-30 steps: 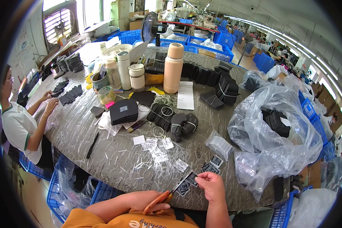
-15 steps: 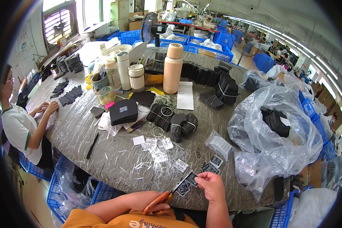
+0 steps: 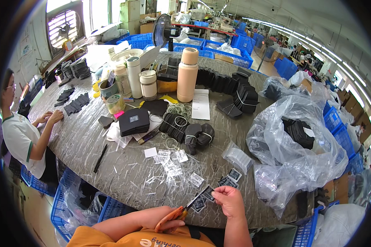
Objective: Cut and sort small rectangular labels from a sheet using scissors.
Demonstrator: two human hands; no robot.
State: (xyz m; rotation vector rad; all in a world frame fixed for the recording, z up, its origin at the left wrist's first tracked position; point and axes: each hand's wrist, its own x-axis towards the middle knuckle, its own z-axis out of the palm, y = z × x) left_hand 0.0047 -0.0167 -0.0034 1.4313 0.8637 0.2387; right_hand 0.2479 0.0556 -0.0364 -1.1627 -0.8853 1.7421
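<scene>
My left hand point(image 3: 164, 214) is closed round the orange handles of a pair of scissors point(image 3: 174, 215). Their blades point up and right, reaching the edge of a small black label point(image 3: 207, 192). A pinch of thumb and fingertips in my right hand point(image 3: 230, 202) holds that label by its right side. Just beneath it on the table lie more black labels point(image 3: 198, 204). Others point(image 3: 234, 175) rest a little beyond my right hand. Farther left, pale printed labels point(image 3: 171, 168) are scattered among thin white offcut strips point(image 3: 152, 180).
A clear plastic bag point(image 3: 272, 164) holding black pieces spreads over the table's right side. Bundled black pieces point(image 3: 175, 128), a peach bottle point(image 3: 186, 78) and cups stand farther back. A black pen-like stick point(image 3: 99, 158) lies left. Another person point(image 3: 24, 136) sits at the left edge.
</scene>
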